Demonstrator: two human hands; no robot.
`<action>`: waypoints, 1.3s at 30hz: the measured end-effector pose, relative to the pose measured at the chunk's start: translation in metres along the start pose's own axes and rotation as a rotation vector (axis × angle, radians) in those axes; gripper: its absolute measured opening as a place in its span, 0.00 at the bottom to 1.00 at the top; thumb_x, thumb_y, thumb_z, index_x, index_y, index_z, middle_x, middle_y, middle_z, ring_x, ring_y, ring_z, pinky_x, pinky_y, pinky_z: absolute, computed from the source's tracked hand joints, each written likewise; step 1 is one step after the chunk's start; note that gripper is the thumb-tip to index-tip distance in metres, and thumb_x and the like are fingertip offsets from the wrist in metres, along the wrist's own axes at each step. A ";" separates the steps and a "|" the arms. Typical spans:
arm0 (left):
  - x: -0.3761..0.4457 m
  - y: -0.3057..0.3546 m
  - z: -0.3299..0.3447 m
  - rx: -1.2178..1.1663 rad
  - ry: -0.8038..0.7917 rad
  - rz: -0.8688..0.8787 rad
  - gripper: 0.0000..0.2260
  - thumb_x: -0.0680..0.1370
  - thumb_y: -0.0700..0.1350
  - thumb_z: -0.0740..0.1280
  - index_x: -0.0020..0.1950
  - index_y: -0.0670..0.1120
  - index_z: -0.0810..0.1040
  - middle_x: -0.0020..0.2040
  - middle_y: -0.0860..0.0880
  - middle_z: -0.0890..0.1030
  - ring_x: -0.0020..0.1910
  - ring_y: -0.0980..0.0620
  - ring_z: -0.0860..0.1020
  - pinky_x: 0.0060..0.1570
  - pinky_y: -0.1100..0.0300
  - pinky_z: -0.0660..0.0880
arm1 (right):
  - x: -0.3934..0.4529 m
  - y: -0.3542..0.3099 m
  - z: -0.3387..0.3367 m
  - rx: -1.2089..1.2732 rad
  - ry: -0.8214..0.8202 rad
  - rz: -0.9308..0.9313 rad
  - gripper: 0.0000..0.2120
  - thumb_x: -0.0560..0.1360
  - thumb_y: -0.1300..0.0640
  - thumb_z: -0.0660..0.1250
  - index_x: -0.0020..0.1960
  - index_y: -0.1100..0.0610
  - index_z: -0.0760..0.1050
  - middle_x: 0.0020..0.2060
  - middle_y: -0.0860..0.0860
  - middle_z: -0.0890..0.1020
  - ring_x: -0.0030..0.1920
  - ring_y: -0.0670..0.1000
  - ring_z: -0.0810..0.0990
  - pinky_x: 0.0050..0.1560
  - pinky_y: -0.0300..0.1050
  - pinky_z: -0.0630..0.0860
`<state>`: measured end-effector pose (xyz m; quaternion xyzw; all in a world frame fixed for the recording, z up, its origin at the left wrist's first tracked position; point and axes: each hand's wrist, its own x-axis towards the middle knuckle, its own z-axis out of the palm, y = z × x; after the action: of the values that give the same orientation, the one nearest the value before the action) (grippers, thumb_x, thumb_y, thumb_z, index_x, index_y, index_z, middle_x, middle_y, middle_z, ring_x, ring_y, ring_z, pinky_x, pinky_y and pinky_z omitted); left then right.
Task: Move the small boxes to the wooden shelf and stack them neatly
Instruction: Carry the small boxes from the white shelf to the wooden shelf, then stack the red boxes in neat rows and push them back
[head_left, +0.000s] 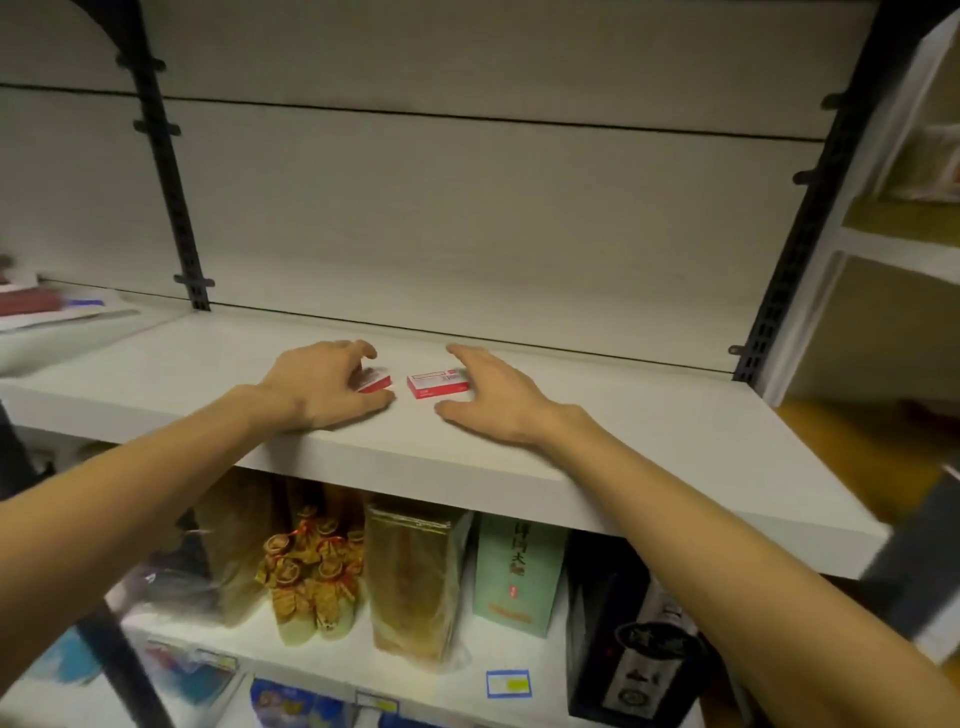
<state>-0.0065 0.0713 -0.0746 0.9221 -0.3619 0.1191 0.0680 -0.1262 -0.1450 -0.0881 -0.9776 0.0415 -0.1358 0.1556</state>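
- While both small boxes already lie on the shelf, they sit side by side, not yet stacked; judged from this, moving is done and stacking is left.
- Left box: red and white, near the middle of the shelf, partly covered by the left hand, whose curled fingers and thumb close around it.
- Right box: just to the right of the left box, a small gap between them, lying flat.
- Right hand: fingers spread and relaxed, gripping nothing; fingertips at or just beside the right box's far edge, contact uncertain.
- Writing: print on both boxes is too small to read.
- Below the shelf: a green carton bears large Chinese characters, not legible with confidence; a gold packet stands left of it.
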 end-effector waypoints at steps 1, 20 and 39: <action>0.004 -0.002 0.002 -0.012 0.012 0.027 0.30 0.76 0.68 0.63 0.72 0.53 0.70 0.61 0.52 0.81 0.52 0.52 0.78 0.53 0.54 0.78 | 0.007 0.002 0.005 -0.013 -0.019 -0.004 0.38 0.77 0.40 0.66 0.81 0.50 0.56 0.77 0.51 0.66 0.73 0.54 0.69 0.72 0.54 0.69; -0.025 0.118 -0.021 -0.304 0.370 0.362 0.20 0.74 0.64 0.69 0.60 0.54 0.78 0.53 0.55 0.84 0.45 0.52 0.80 0.41 0.54 0.80 | -0.177 0.035 -0.058 -0.022 0.540 0.108 0.20 0.76 0.44 0.71 0.65 0.52 0.79 0.55 0.46 0.77 0.56 0.46 0.76 0.52 0.48 0.77; -0.108 0.448 -0.033 -0.329 0.285 1.103 0.17 0.77 0.62 0.68 0.61 0.55 0.78 0.56 0.56 0.82 0.53 0.55 0.79 0.45 0.60 0.77 | -0.450 0.164 -0.164 -0.151 0.713 0.543 0.19 0.76 0.44 0.72 0.64 0.50 0.79 0.54 0.43 0.80 0.53 0.42 0.77 0.49 0.37 0.76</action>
<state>-0.3948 -0.1781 -0.0544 0.5499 -0.7888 0.2019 0.1863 -0.6096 -0.2929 -0.1036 -0.8320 0.3574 -0.4147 0.0901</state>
